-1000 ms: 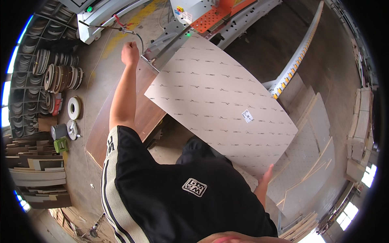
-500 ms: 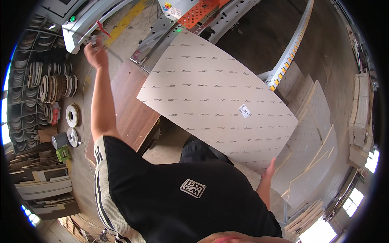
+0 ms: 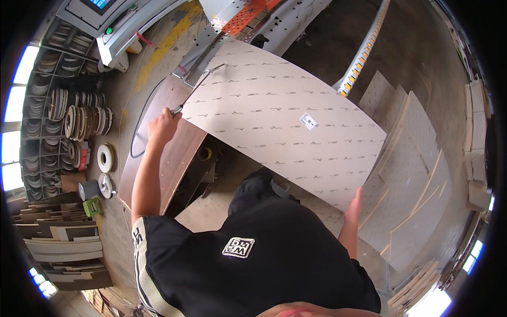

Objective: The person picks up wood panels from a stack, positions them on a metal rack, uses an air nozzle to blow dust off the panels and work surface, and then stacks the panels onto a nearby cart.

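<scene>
A large pale panel (image 3: 274,116) with rows of print and a small white label lies slanted before me. Its far left end rests at the machine, and its near right corner juts out over the floor. In my left hand (image 3: 162,127) is an air blow gun (image 3: 178,109), its long thin nozzle reaching over the panel's left edge. A dark hose (image 3: 138,129) loops beside it. My right hand (image 3: 354,207) is at the panel's near right corner, with straight fingers along the edge; part of that hand is hidden.
Under the panel's left side stands a brown wooden table (image 3: 177,153). A machine with an orange perforated guard (image 3: 245,18) and a roller rail (image 3: 364,47) lies beyond. Stacked panels (image 3: 417,174) lean at right. Shelves of edging rolls (image 3: 87,121) and a control box (image 3: 97,13) are at left.
My left hand has come down and right from near the control box, bringing the air blow gun to the panel's left edge. My right hand stays at the panel's near corner.
</scene>
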Tool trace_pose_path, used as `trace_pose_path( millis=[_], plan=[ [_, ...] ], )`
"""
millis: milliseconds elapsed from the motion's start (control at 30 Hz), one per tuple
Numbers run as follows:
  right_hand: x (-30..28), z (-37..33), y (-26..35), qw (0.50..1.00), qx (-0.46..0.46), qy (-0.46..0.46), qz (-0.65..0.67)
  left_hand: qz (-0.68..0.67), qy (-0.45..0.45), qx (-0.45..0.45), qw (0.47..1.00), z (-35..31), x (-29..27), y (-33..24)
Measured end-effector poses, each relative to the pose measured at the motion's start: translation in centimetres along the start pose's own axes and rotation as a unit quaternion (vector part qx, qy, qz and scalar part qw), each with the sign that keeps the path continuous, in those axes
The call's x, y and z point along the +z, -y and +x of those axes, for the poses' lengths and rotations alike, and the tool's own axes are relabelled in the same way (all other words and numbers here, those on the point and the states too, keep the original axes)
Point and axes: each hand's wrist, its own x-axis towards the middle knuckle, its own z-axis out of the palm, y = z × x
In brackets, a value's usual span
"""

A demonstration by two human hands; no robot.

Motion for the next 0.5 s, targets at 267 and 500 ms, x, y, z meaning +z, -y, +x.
trace_pose_path(
  millis=[267,500],
  plan=[
    [-4.4,1.7,-3.9,0.998,-0.034,-0.024,-0.046,-0.357,0.130,-0.068,0.923,-1.9,12.2,-11.2],
    [-4.1,-1.4,-3.5,0.997,0.064,-0.025,-0.033,-0.080,0.274,0.352,0.891,-22.0,7.6,-30.8]
  ],
)
